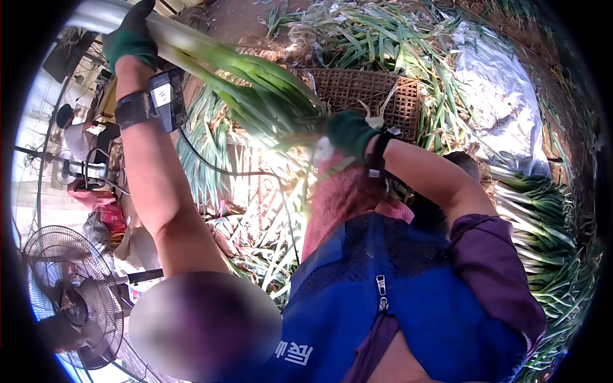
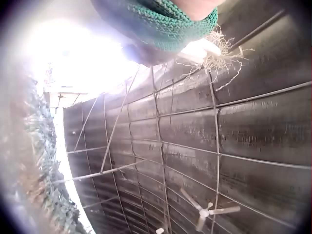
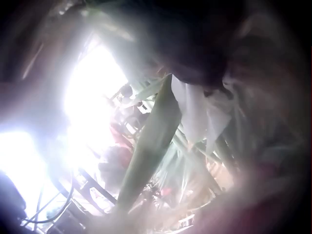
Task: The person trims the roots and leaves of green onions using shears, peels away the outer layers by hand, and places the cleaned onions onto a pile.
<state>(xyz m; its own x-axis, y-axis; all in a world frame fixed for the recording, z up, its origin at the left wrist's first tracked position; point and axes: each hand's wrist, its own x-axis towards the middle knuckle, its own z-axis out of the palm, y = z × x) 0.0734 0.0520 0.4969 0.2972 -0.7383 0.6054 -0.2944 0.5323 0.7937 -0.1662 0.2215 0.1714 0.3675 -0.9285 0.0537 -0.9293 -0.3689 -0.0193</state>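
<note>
At the upper left of the head view my left hand (image 1: pixel 132 43), in a green glove, grips the pale stem end of a bunch of leeks (image 1: pixel 255 80). Its glove cuff (image 2: pixel 168 22) shows at the top of the left wrist view beside thin roots (image 2: pixel 217 56). The green leaves slant down towards my right hand (image 1: pixel 350 133), whose gloved fingers are curled at the leaf ends, blurred. In the right wrist view a broad green leaf (image 3: pixel 151 141) and whitish leaf pieces (image 3: pixel 195 109) hang below the dark, blurred hand.
A brown woven crate (image 1: pixel 357 89) lies beyond my right hand among loose leaves. Stacked leeks (image 1: pixel 536 223) are at the right, near a pale plastic sheet (image 1: pixel 495 83). A standing fan (image 1: pixel 73 297) is at the lower left, and a cable (image 1: pixel 239 173) runs from the left wrist device.
</note>
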